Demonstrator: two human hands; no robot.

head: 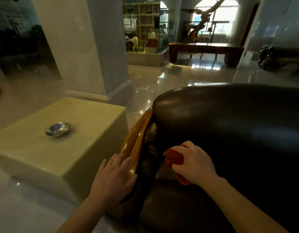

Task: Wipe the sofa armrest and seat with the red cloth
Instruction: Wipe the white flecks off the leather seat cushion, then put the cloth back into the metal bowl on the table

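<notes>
R hand (194, 163) grips the bunched red cloth (174, 158), fingers curled round it, at 5 o'clock against the dark inner side of the sofa armrest (137, 140); L hand (115, 175) lies flat, fingers straight, on the armrest's wood rail at 7 o'clock. Prob. mid armrest wipe; next needs the cloth drawn down onto the seat (170, 207) w/ steady pressure. No brand or writing legible.

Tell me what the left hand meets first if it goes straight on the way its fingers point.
The left hand lies flat on the front end of the wooden armrest, fingers pointing along it. It would likely just slide up that rail, then reach the dark sofa back; depth is unclear.
</notes>
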